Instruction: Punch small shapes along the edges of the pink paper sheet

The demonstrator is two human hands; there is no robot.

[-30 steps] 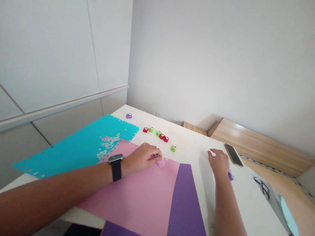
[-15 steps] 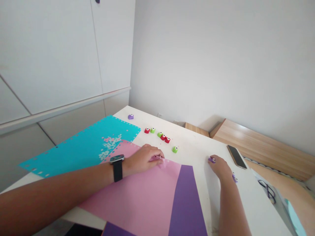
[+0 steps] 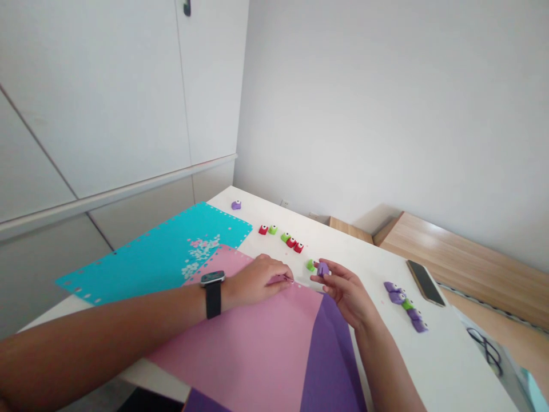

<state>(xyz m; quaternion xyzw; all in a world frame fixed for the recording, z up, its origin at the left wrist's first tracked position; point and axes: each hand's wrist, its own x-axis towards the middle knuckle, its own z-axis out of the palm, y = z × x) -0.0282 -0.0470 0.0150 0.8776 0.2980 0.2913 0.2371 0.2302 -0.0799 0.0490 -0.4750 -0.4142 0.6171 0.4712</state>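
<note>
My left hand [image 3: 263,278], with a watch on its wrist, pinches the far edge of a pink sheet of paper [image 3: 249,349]. Small punched holes run along that edge. Between the fingers of my right hand [image 3: 347,289] is a purple paper punch [image 3: 323,269], held just past the pink sheet's far right corner. A green paper punch [image 3: 311,265] stands right beside it, partly covered by my fingers. Under the pink sheet lies purple paper [image 3: 332,360]. To the left, a blue sheet [image 3: 146,263] has holes along its edges and a pile of white and pink cut-outs [image 3: 199,254].
Red and green punches [image 3: 291,242] stand in a row at the back of the white table [image 3: 364,260], with a lone purple punch [image 3: 236,205] farther left. On the right are a line of purple and green punches [image 3: 405,306], a phone [image 3: 425,282] and dark-framed glasses [image 3: 484,350].
My right hand has moved left from the right side of the table to the pink sheet's far corner, carrying the purple paper punch. My left hand still holds the sheet's edge.
</note>
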